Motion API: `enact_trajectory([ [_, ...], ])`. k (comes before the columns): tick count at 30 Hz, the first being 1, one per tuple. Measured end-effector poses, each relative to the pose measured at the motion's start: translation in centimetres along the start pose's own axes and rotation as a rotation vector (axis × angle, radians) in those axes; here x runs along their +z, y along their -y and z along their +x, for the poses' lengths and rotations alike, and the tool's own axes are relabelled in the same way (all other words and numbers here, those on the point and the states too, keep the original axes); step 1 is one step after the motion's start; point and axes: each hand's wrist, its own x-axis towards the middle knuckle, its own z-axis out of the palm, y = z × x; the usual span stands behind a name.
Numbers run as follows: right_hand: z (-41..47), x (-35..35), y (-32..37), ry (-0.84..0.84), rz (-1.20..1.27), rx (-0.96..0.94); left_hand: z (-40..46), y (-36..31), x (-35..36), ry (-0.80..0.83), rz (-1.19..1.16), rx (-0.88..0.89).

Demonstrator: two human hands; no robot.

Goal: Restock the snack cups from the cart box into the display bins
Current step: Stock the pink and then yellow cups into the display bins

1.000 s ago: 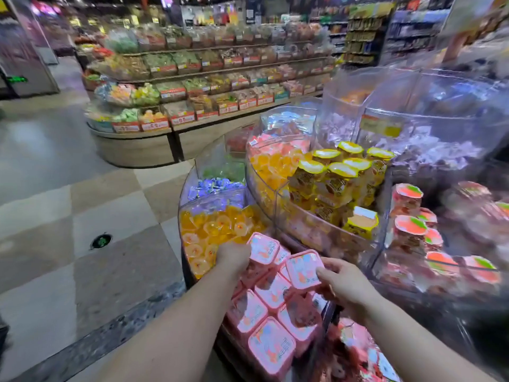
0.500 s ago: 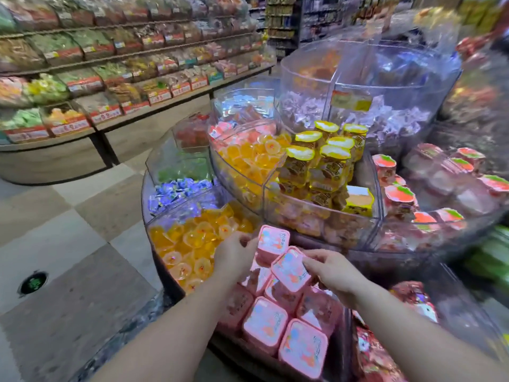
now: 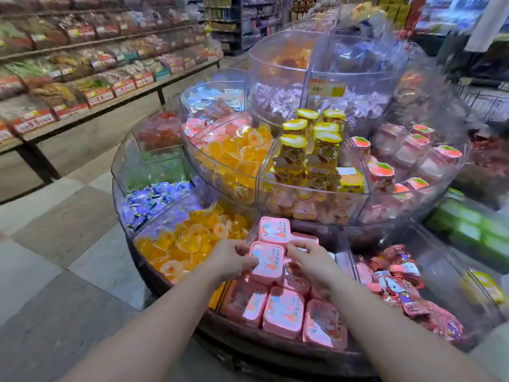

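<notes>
We hold one pink cup (image 3: pixel 267 261) between both hands: the left hand (image 3: pixel 230 260) pinches its left edge, and the right hand (image 3: pixel 309 260) has curled fingers against its right side. The cup sits atop the stacked pink cups (image 3: pixel 283 312) in the front bin (image 3: pixel 345 255). We judge this bin nearly full; the cart box is out of view, so remaining stock cannot be told.
</notes>
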Motion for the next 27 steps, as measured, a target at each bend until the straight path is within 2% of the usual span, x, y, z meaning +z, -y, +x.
enact_trajectory([
  [2, 0.0, 0.2, -0.3, 0.019, -0.057, 0.082, 0.2, 0.3, 0.0, -0.035, 0.017, -0.006],
  [4, -0.3, 0.6, -0.5, 0.110, -0.084, 0.158, 0.3, 0.4, 0.0, -0.056, 0.048, -0.002],
  [6, -0.4, 0.9, -0.8, 0.109, -0.061, 0.169, 0.4, 0.3, 0.0, -0.086, 0.116, 0.038],
  [11, -0.1, 1.4, -0.6, 0.036, -0.072, 0.151, 0.6, -0.2, -0.5, -0.177, 0.492, 0.137],
  [14, 0.7, 1.3, -0.2, -0.097, -0.194, 0.036, 1.0, 0.0, -0.5, -0.184, 0.489, 0.134],
  [17, 0.7, 1.6, 0.1, -0.024, -0.244, 0.005, 1.2, 0.0, -0.5, -0.209, 0.485, 0.128],
  [20, 0.4, 1.6, 0.0, -0.023, -0.255, 0.024, 1.2, -0.4, -0.5, -0.235, 0.462, 0.123],
  [24, -0.3, 0.1, 0.6, -0.106, -0.270, 0.003, 1.7, -2.8, 0.2, -0.318, 0.463, 0.212],
  [27, -1.1, -3.3, 1.4, -0.192, -0.267, -0.059, 2.1, -6.2, 2.9, -0.304, 0.470, 0.314],
])
